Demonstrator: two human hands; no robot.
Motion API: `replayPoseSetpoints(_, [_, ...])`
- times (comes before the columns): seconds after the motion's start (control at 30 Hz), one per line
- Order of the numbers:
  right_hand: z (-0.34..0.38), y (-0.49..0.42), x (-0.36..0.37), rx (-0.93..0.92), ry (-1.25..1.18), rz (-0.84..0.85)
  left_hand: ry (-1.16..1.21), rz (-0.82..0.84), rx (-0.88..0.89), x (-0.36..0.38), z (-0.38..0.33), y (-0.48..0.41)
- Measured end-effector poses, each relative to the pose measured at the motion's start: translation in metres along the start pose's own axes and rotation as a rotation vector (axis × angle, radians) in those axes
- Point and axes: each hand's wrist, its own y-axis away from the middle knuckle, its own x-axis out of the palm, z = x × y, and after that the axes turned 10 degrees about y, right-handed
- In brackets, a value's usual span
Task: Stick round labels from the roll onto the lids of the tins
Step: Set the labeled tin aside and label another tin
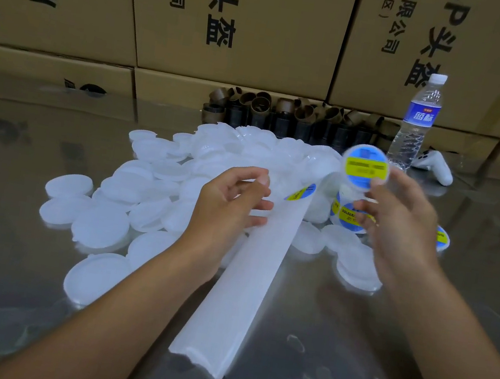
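A long white backing strip (248, 274) from the label roll runs from the table's front toward the pile, with one blue-and-yellow round label (300, 192) at its far end. My left hand (234, 200) pinches the strip near that label. My right hand (400, 226) holds up a white lid (363, 169) bearing a blue-and-yellow label, blurred by motion. Several plain white lids (105, 228) lie heaped across the middle of the table. Labelled lids (347, 214) sit stacked under my right hand.
A water bottle (417, 117) stands at the back right beside a white game controller (438, 168). Several brown cardboard cores (287, 113) line the back edge. Cardboard boxes (236, 17) wall off the rear. The steel table (347, 352) is reflective.
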Motion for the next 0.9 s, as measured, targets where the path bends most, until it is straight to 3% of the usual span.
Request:
replayPoseSetpoints(0.13, [-0.007, -0.018, -0.02, 0.137, -0.124, -0.386, -0.023, -0.068, 0.02, -0.003, 0.0, -0.002])
replayPoseSetpoints(0.33, [-0.018, -0.033, -0.036, 0.211, -0.14, -0.622, -0.028, -0.073, 0.02, -0.004, 0.0, -0.002])
replayPoseSetpoints(0.5, [-0.026, -0.04, -0.043, 0.276, -0.131, -0.637, -0.03, -0.077, 0.027, -0.005, -0.001, -0.003])
replayPoseSetpoints(0.9, [-0.031, -0.044, -0.046, 0.356, 0.138, -0.44, -0.042, -0.074, 0.033, -0.004, -0.002, -0.002])
